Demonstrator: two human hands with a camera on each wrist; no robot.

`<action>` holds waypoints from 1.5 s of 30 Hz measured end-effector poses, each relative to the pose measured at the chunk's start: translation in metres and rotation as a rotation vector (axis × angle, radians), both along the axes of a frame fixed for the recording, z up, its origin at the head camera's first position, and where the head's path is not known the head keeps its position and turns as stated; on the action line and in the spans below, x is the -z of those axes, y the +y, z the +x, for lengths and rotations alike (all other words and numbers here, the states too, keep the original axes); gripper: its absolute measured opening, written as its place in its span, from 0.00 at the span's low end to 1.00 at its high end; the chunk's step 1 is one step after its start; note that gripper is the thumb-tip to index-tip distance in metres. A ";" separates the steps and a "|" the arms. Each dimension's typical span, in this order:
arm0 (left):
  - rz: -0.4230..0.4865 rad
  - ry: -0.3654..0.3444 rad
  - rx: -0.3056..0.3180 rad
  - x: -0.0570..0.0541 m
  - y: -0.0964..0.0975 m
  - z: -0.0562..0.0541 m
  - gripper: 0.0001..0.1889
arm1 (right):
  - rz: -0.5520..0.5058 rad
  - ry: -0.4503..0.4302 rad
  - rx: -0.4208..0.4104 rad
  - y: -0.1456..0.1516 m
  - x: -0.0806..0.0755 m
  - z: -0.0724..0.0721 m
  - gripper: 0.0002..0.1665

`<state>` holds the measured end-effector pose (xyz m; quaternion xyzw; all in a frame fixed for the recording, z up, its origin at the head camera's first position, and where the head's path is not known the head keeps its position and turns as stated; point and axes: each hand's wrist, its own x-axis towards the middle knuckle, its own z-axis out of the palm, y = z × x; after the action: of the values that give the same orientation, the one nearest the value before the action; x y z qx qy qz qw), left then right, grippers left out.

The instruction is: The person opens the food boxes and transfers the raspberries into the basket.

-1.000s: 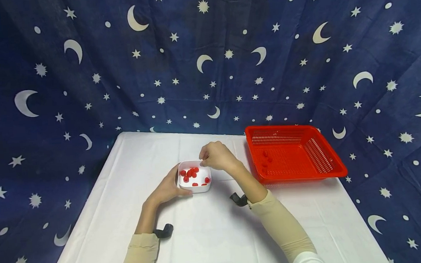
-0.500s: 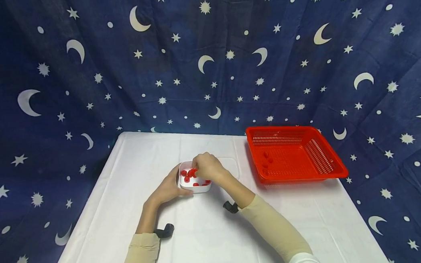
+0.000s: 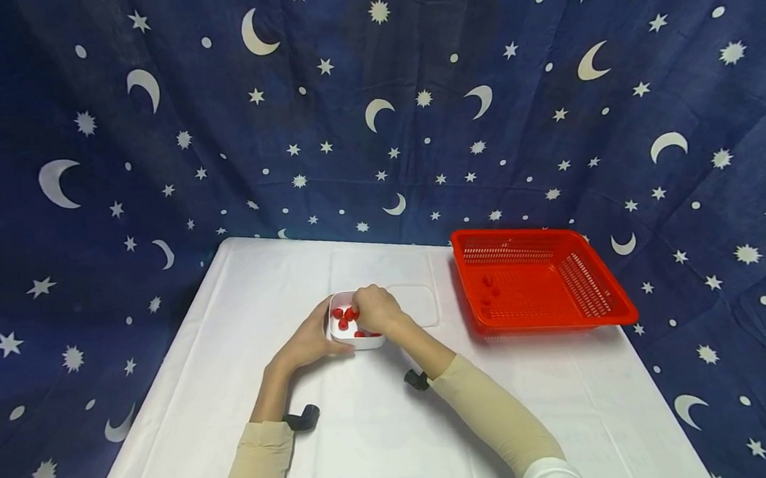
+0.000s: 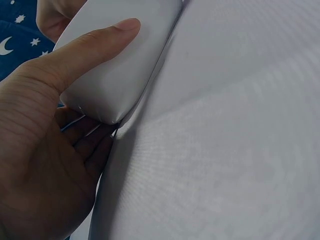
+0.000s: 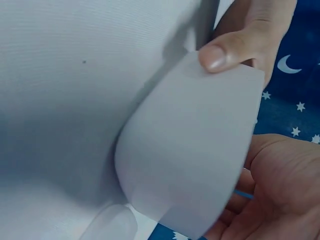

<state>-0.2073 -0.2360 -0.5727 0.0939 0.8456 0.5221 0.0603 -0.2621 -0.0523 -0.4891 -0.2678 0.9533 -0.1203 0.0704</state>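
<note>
A small white square container (image 3: 358, 345) holding several red raspberries (image 3: 344, 325) stands on the white table in the head view. My left hand (image 3: 310, 340) grips its left side; in the left wrist view the thumb (image 4: 100, 45) lies along the outer wall and the fingers reach under the lower corner. My right hand (image 3: 378, 311) reaches down into the container from the right, fingers bent among the raspberries. In the right wrist view the container wall (image 5: 185, 140) hides its fingertips, so I cannot tell whether they pinch a raspberry.
A red plastic basket (image 3: 546, 325) stands at the right of the table with several red raspberries (image 3: 489, 282) at its left side. A clear flat lid (image 3: 420, 305) lies just right of the container. A dark blue curtain (image 3: 377, 137) hangs behind the table.
My right hand has moved from above the container's back right rim left and down into it, over the raspberries. The lid shows more now. My left hand keeps its grip on the container.
</note>
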 end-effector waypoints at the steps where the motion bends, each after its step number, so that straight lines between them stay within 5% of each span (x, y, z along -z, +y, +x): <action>1: 0.001 0.001 0.002 0.000 0.000 0.000 0.67 | 0.005 0.001 0.004 -0.001 0.001 -0.001 0.11; 20: -0.001 -0.016 -0.005 -0.001 0.002 0.001 0.68 | 0.005 0.042 0.015 0.000 0.010 -0.006 0.21; 29: 0.017 -0.001 0.001 0.000 0.002 0.000 0.66 | -0.123 -0.008 0.055 0.010 -0.026 -0.009 0.07; 45: -0.013 -0.036 -0.027 -0.003 0.004 0.002 0.67 | -0.373 0.044 0.144 0.064 -0.096 -0.035 0.07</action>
<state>-0.2051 -0.2316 -0.5693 0.0727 0.8489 0.5189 0.0693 -0.2968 0.0113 -0.3934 -0.2098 0.9326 -0.2936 -0.0102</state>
